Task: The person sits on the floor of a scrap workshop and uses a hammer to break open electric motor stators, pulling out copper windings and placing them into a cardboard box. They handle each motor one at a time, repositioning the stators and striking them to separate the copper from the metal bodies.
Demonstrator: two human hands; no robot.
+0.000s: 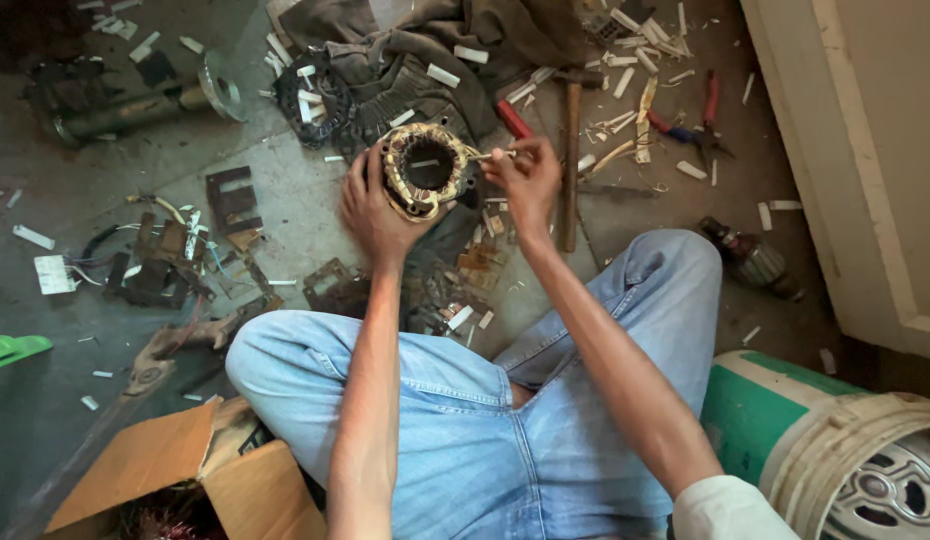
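My left hand [373, 208] grips a round motor stator [423, 170] wound with pale coil and tape, held up in front of me above the floor. My right hand [525, 176] pinches a thin strip or wire end [490, 155] at the stator's right rim. I sit cross-legged in blue jeans [465, 420] on a grey floor. A second dark stator [315, 100] lies on the floor behind the held one.
A hammer [571, 150] lies right of my hands, red-handled pliers [697, 125] further right. Paper scraps, metal parts and wired pieces [155, 260] litter the floor. A cardboard box [185, 470] sits bottom left, a green-and-white drum [815, 430] bottom right, a cloth [415, 40] at the top.
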